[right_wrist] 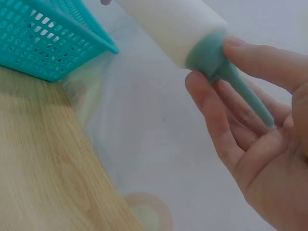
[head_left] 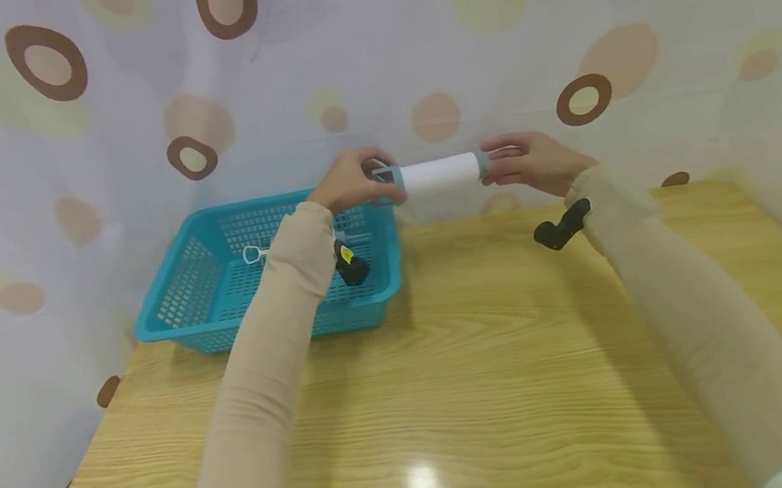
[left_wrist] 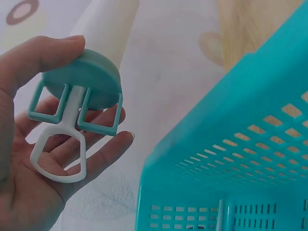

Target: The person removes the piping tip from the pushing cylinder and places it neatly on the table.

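A big plastic syringe [head_left: 440,174] is held level above the back of the table, its white barrel between my two hands. My left hand [head_left: 353,179] grips the teal end cap [left_wrist: 91,77], thumb on top and fingers spread underneath. Two teal finger loops [left_wrist: 102,129] and a white ring handle [left_wrist: 79,179] stick out of that cap over the left palm. At the other end, my right hand [head_left: 536,161] pinches the teal tip cap [right_wrist: 207,54] between thumb and fingers. The slim teal nozzle [right_wrist: 250,100] points into the right palm.
A blue plastic basket [head_left: 177,337] stands at the back left of the wooden table [head_left: 473,383], below my left forearm. Inside lies a white ring handle [head_left: 252,255], partly covered by the sleeve. A patterned cloth [head_left: 379,60] hangs behind the table.
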`<state>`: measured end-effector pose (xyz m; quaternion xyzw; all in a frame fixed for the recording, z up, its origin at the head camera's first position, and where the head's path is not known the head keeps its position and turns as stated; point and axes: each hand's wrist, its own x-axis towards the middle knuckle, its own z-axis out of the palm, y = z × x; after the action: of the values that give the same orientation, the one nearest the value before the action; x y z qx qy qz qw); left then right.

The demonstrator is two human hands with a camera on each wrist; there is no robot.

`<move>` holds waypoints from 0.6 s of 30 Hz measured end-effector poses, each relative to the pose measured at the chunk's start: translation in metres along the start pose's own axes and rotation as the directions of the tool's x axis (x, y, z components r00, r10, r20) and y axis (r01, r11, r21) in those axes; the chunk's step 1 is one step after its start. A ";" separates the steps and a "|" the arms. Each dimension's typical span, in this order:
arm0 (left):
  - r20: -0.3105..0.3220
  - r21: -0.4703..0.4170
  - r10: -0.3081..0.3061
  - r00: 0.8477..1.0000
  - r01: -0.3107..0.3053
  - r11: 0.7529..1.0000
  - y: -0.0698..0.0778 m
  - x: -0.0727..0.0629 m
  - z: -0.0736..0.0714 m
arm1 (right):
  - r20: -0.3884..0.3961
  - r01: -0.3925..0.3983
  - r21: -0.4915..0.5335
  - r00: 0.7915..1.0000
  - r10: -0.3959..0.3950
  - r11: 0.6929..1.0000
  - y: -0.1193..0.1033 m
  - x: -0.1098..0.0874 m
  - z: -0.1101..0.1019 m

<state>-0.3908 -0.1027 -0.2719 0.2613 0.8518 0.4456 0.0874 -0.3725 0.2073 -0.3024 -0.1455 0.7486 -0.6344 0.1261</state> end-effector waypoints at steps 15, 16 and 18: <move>-0.006 -0.160 0.064 0.998 -0.064 0.985 0.008 0.011 0.023 | -0.013 0.085 0.689 0.994 -0.106 0.719 0.027 -0.012 0.007; -0.009 -0.175 0.066 0.998 -0.067 0.982 0.009 0.011 0.024 | -0.016 0.080 0.698 0.995 -0.097 0.711 0.027 -0.012 0.008; -0.019 -0.189 0.076 0.997 -0.078 0.979 0.011 0.012 0.027 | -0.024 0.076 0.715 0.996 -0.085 0.695 0.027 -0.013 0.010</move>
<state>-0.3865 -0.0721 -0.2785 0.2817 0.7952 0.5294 0.0896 -0.3583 0.2070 -0.3310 -0.1212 0.4360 -0.8792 0.1489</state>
